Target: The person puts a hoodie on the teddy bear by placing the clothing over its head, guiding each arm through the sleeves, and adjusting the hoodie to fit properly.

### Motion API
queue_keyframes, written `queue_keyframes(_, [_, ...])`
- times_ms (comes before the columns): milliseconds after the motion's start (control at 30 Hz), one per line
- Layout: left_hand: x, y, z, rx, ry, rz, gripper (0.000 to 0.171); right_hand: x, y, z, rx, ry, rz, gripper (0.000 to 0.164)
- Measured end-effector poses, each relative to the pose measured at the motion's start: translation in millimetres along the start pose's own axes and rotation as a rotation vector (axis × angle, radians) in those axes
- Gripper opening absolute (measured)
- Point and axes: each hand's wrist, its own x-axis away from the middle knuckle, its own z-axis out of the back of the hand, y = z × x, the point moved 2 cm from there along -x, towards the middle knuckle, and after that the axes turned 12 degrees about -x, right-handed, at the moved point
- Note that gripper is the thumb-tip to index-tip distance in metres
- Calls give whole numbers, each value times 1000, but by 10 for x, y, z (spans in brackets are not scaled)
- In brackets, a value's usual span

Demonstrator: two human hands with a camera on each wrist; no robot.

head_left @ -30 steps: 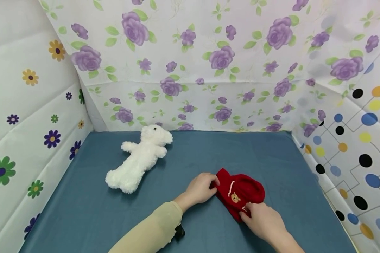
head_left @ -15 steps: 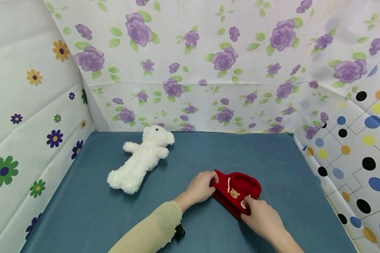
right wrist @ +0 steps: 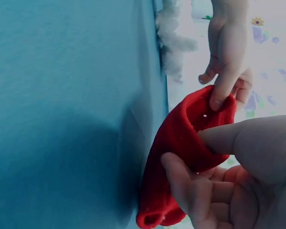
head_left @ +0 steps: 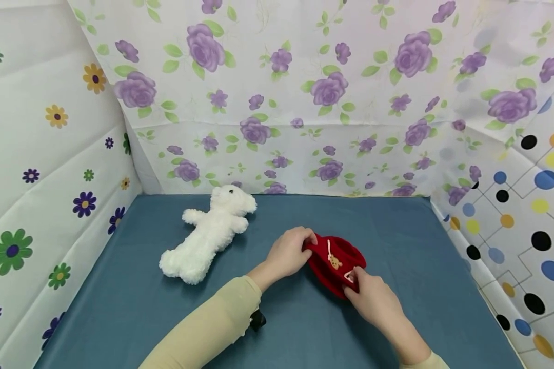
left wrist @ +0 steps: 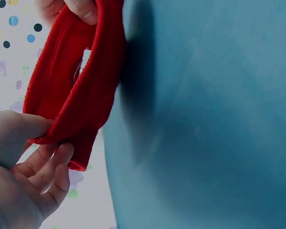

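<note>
A small red hoodie (head_left: 325, 271) with a bear patch and pale cords is raised over the blue table, its wide hem opening turned towards me. My left hand (head_left: 291, 251) pinches one side of the hem, the thumb inside the opening in the left wrist view. On the opposite side my right hand (head_left: 374, 297) pinches the edge, the thumb likewise inside in the right wrist view. Between the hands the opening gapes, and a short tube of the red cloth (left wrist: 81, 160) hangs below the left fingers. A white plush animal (head_left: 208, 233) lies on its back further left, touched by neither hand.
The blue tabletop (head_left: 277, 328) ends at a flowered cloth wall (head_left: 295, 123) behind. More patterned cloth (head_left: 535, 215) closes in the right side, and another sheet (head_left: 51, 154) the left. A black object (head_left: 257, 320) shows under my left sleeve.
Both hands have lifted the red hoodie from the table and moved it slightly away from me and left. Its hem has opened wider. The plush animal stays in place as the view shifts slightly.
</note>
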Motion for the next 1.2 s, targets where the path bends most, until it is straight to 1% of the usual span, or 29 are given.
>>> queue_keyframes(100, [-29,-27,121,-11,22,-2,15,-62,-77,-27,-54,16,53,18])
queue_keyframes(200, [-51,-68,236,-23,38,-5,14,-137,-150,-82,-135,14,79,19])
queue_keyframes(400, [-88,-171,479,-38,74,-2,14,-317,-277,-255,-348,26,114,16])
queue_keyframes(500, [-109,-214,601,-49,95,0,15,-400,-339,-364,-478,6,105,18])
queue_keyframes(600, [-131,-251,704,-79,104,-13,15,-480,-396,-482,-582,0,91,20])
queue_keyframes(767, [-187,-325,841,-135,96,-50,14,-587,-511,-645,-690,14,73,18])
queue_keyframes(833, [-212,-364,904,-153,104,-54,13,-630,-578,-697,-733,19,76,18])
queue_keyframes(1033, [-274,-534,1106,-185,139,-32,15,-807,-820,-848,-924,25,69,19])
queue_keyframes(1133, [-279,-633,1219,-183,149,-9,16,-902,-967,-907,-983,65,82,20])
queue_keyframes(1200, [-274,-703,1312,-174,158,13,17,-968,-1081,-933,-1000,109,96,19])
